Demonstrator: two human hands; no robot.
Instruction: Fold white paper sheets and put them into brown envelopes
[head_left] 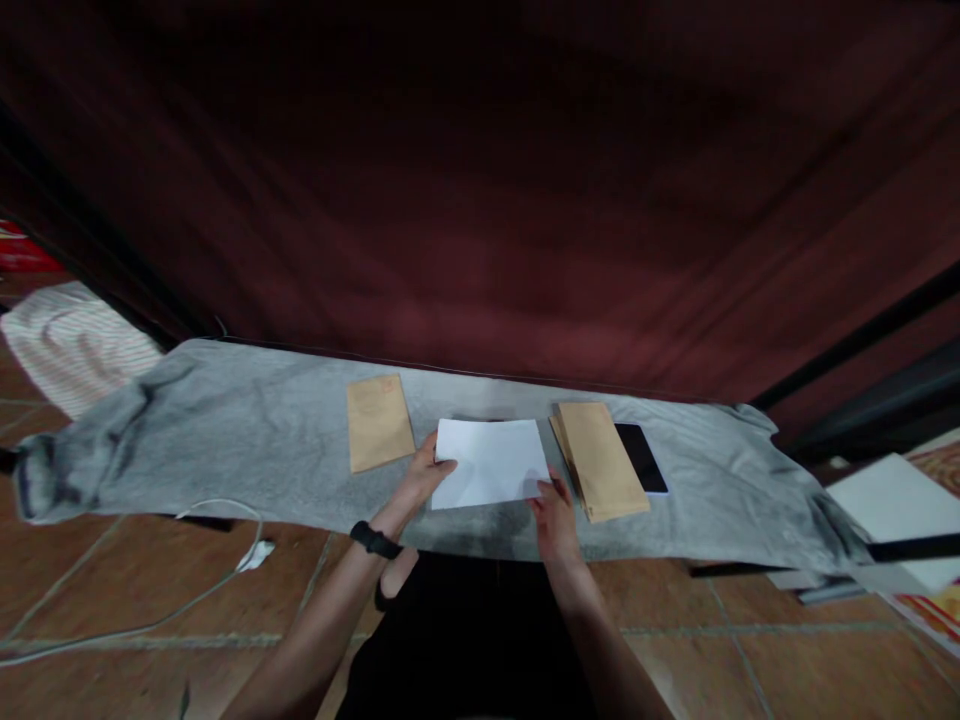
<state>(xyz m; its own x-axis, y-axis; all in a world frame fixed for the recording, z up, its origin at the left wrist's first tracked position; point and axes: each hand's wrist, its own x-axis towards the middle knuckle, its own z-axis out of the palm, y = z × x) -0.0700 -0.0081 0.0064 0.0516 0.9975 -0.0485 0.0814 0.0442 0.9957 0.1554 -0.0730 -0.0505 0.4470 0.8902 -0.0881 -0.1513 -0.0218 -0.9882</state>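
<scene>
A blank white sheet of paper (491, 462) is held over the grey cloth, gripped at both ends. My left hand (427, 468) pinches its left edge, thumb on top; a dark band circles that wrist. At the lower right corner my right hand (553, 510) has its fingers closed on the sheet. Whether it is one sheet or more I cannot tell. A single brown envelope (379, 423) lies to the left of my left hand. Just right of my right hand is a small stack of brown envelopes (604, 462).
A dark tablet-like device (639, 458) lies partly beneath the envelope stack. The long surface is covered by a grey cloth (247, 430). A dark red curtain (480, 250) hangs behind it. On the tiled floor at left runs a white cable (169, 608).
</scene>
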